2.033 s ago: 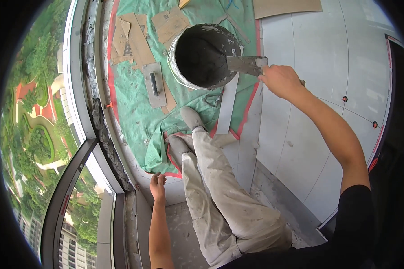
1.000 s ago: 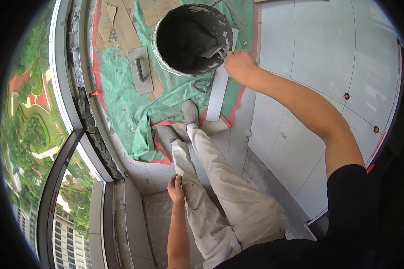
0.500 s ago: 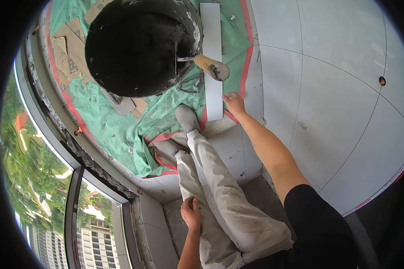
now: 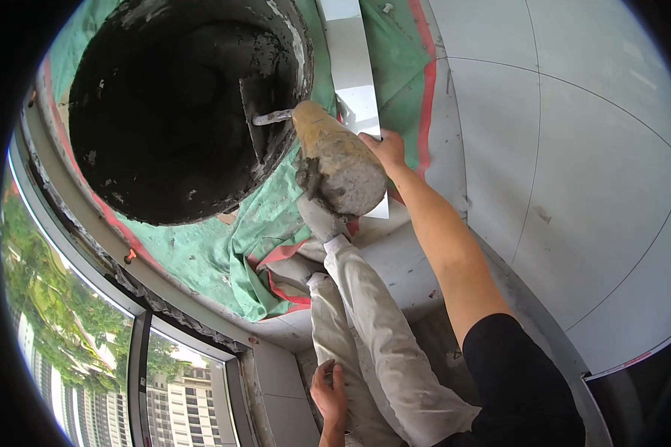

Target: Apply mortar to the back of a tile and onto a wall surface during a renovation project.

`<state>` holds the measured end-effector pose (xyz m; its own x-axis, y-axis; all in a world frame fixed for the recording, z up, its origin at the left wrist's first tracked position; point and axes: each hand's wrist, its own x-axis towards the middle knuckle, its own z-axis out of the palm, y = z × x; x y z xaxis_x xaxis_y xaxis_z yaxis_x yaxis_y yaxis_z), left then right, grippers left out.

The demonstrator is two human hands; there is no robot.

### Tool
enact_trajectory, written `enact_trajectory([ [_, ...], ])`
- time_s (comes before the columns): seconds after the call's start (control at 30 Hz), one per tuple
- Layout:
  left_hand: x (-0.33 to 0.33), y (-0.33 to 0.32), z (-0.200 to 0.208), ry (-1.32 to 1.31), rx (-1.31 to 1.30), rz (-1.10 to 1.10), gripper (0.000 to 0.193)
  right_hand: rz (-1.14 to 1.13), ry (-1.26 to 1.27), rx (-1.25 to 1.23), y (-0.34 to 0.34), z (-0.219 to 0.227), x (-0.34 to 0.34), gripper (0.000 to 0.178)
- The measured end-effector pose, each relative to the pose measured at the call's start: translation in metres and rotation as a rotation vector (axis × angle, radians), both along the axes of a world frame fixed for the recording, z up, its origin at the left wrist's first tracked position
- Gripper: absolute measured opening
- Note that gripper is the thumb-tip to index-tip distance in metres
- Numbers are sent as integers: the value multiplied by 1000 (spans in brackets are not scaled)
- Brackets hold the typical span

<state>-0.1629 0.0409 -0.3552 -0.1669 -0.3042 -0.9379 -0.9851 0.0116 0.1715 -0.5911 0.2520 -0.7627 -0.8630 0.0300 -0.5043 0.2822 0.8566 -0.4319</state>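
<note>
My right hand [image 4: 388,151] is closed on the right edge of a long white tile strip [image 4: 353,56], its thumb side over the strip's face. Left of that hand, the mortar-smeared wooden handle of a trowel [image 4: 339,160] juts toward me and covers part of the strip. The trowel's metal blade stands inside a large black bucket [image 4: 306,67], whose dark inside has grey mortar on its wall. My left hand [image 4: 329,391] rests by my trouser leg, thumb apart from the loosely bent fingers, with nothing visible in it.
A green sheet with red edging [image 4: 257,253] lies wrinkled under the bucket and my feet. Large pale tiles [image 4: 499,149] stretch along the right. A window frame [image 4: 138,350] runs down the left side, trees and buildings beyond it. A step edge lies below my feet.
My right hand has moved up slightly and taken hold of the tile strip, which now catches the light differently. The bucket and trowel handle look larger and nearer. My left hand stays by my leg.
</note>
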Motion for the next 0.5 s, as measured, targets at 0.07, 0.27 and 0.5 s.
enact_trajectory([
  [0.07, -2, -3, 2, 17, 2, 27, 31, 92, 21, 19, 3, 18, -2, 65],
  [0.27, 2, -4, 15, 39, -7, 85, 31, 134, 256, -9, -22, 136, 4, 57],
  [0.5, -3, 2, 40, 186, -33, 52, 31, 266, 358, 84, -10, 357, -16, 50],
])
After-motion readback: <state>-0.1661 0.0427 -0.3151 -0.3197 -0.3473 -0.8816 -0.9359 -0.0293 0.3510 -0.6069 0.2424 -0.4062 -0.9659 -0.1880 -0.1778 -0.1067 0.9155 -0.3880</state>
